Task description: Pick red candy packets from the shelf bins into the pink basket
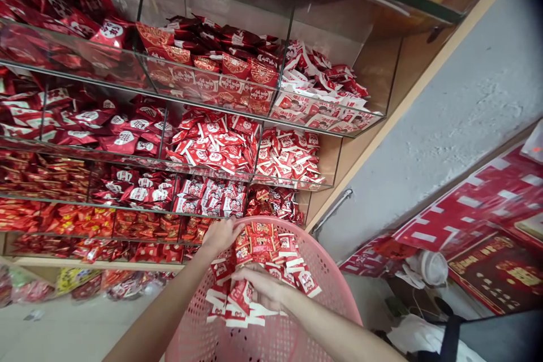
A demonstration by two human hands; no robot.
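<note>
A pink perforated plastic basket (339, 294) stands below the shelves, with many small red and white candy packets (307, 280) inside. My left hand (220, 236) is closed on the far left part of its rim, with some fingertips hidden. Inside the basket, my right hand (259, 287) has its fingers curled round a red and white wrapped packet (241, 296). More packets lie beneath and around that hand. Several gold and red packets (259, 240) are at the basket's far side.
Clear-walled shelf bins (212, 85) full of red wrapped packets rise in front of me. A wooden side panel (365, 130) and a grey wall (445, 124) bound the right. Red boxes (496, 271) and a white bag (418, 334) lie lower right. Colourful bags (76, 280) sit under the shelves.
</note>
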